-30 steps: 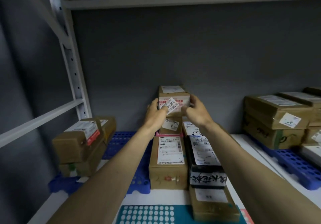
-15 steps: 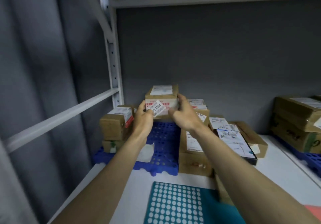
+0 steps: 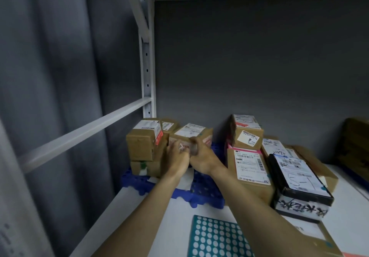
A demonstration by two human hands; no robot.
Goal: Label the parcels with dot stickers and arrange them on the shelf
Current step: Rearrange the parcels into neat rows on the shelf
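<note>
A small brown cardboard parcel (image 3: 191,132) with a white label on top hangs over the blue plastic pallet (image 3: 201,187), right beside a stack of brown parcels (image 3: 142,147) at the left. My left hand (image 3: 175,160) grips its near left side and my right hand (image 3: 201,157) grips its near right corner; both hands are blurred. A teal sheet of white dot stickers (image 3: 217,236) lies on the white shelf (image 3: 171,222) in front.
A pile of parcels (image 3: 249,165) sits right of the pallet, with a small box (image 3: 246,135) on top and a black box (image 3: 297,179) lying across it. More brown boxes (image 3: 355,147) stand at the far right. A white shelf upright (image 3: 147,67) rises at left.
Both hands carried the small parcel from the top of the middle pile leftward and down, to beside the left stack over the blue pallet. The view swung left.
</note>
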